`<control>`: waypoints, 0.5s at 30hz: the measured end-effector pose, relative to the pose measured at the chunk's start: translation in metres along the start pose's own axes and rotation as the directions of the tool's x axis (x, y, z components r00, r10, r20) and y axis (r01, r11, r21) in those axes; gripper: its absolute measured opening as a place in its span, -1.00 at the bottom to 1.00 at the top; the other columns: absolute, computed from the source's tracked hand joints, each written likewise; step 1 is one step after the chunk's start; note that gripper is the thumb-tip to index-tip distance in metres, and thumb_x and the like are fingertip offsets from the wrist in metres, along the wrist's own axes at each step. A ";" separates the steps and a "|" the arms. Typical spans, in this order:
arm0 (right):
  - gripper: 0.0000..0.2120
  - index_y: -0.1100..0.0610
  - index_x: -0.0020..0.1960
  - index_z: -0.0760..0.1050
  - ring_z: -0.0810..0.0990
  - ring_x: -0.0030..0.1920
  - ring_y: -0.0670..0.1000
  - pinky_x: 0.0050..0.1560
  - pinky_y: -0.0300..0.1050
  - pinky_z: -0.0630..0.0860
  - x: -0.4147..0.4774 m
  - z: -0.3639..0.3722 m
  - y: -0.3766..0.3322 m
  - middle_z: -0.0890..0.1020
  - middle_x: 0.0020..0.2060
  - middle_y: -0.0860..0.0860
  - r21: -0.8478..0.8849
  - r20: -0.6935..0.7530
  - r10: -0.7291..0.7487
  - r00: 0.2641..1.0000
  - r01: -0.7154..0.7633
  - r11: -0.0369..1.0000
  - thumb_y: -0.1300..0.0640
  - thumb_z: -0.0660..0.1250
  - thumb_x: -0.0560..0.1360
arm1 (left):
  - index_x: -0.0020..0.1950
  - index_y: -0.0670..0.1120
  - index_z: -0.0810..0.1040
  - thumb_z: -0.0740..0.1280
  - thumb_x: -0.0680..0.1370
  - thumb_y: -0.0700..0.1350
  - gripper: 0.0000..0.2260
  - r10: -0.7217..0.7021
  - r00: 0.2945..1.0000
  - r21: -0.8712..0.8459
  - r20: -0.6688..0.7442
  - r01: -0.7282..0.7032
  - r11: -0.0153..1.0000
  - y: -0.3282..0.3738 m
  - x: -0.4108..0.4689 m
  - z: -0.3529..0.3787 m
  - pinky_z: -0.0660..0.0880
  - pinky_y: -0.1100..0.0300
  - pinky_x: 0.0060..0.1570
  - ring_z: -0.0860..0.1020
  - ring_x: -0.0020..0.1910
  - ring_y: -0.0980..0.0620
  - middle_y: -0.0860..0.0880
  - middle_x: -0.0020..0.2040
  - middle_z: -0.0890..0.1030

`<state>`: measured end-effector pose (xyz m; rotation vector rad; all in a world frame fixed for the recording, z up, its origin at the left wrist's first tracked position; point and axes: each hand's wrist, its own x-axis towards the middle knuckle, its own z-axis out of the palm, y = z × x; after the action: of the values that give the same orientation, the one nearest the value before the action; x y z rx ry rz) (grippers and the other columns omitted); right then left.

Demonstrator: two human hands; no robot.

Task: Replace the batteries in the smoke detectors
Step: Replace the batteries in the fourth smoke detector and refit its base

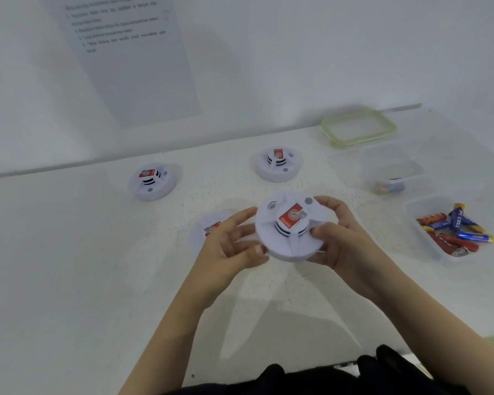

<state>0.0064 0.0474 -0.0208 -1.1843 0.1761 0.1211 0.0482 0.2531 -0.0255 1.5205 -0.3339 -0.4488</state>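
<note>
I hold a round white smoke detector [290,226] with a red label on its raised centre above the table. My right hand [340,238] grips its right edge, thumb on top and fingers behind. My left hand [234,240] is at its left edge, fingers spread and the thumb touching the rim. A fourth detector [208,228] lies on the table, partly hidden behind my left hand. Two more detectors rest farther back, one at left [151,181] and one at centre [277,163]. A clear tub [417,220] at right holds several red and blue batteries [454,229].
A second clear tub [391,169] behind the first holds a few batteries. Clear lids with green rims [357,126] are stacked at the back right by the wall. A printed sheet [131,52] hangs on the white wall. The white table [69,252] reaches my dark clothing.
</note>
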 end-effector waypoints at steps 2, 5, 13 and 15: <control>-0.41 -0.10 0.26 0.34 0.65 -0.08 0.08 -0.10 0.01 0.60 0.000 0.000 0.001 0.68 -0.03 0.03 -0.061 0.020 -0.025 0.999 0.026 0.998 0.26 0.30 0.27 | 0.32 -0.06 0.47 0.41 0.49 -0.21 -0.59 -0.005 0.999 -0.044 -0.053 0.002 0.999 -0.001 0.001 0.005 0.62 0.15 -0.16 0.67 0.00 -0.07 -0.11 0.06 0.69; -0.33 -0.09 0.31 0.35 0.64 0.03 0.05 -0.07 -0.02 0.61 -0.003 0.000 0.000 0.65 0.05 -0.02 -0.172 0.060 -0.070 0.996 0.079 0.982 0.29 0.35 0.25 | 0.23 -0.05 0.53 0.32 0.49 -0.18 -0.69 0.040 0.987 -0.048 -0.154 -0.048 0.998 0.001 0.004 0.010 0.61 0.19 -0.23 0.68 -0.10 -0.04 -0.08 -0.04 0.72; -0.66 0.00 0.28 0.43 0.64 0.00 0.11 -0.12 -0.04 0.62 -0.005 -0.002 -0.005 0.66 0.06 0.04 -0.146 0.023 -0.040 0.999 0.043 0.988 0.09 0.30 0.50 | 0.12 -0.11 0.62 0.27 0.59 -0.23 -0.82 0.071 0.961 0.012 -0.267 -0.070 0.997 0.007 0.010 0.017 0.61 0.13 -0.17 0.67 -0.15 0.03 -0.02 -0.09 0.72; -0.64 0.07 0.23 0.42 0.64 -0.09 0.12 -0.18 -0.02 0.61 -0.005 -0.002 -0.005 0.67 0.00 0.08 -0.121 -0.001 -0.028 1.000 0.028 0.992 0.11 0.34 0.44 | 0.18 -0.10 0.60 0.36 0.53 -0.06 -0.75 0.084 0.971 0.008 -0.223 -0.085 0.996 0.005 0.010 0.018 0.59 0.15 -0.10 0.66 -0.03 0.07 0.02 0.02 0.71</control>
<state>0.0020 0.0434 -0.0162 -1.3070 0.1567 0.1067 0.0488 0.2320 -0.0204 1.5317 -0.2206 -0.2077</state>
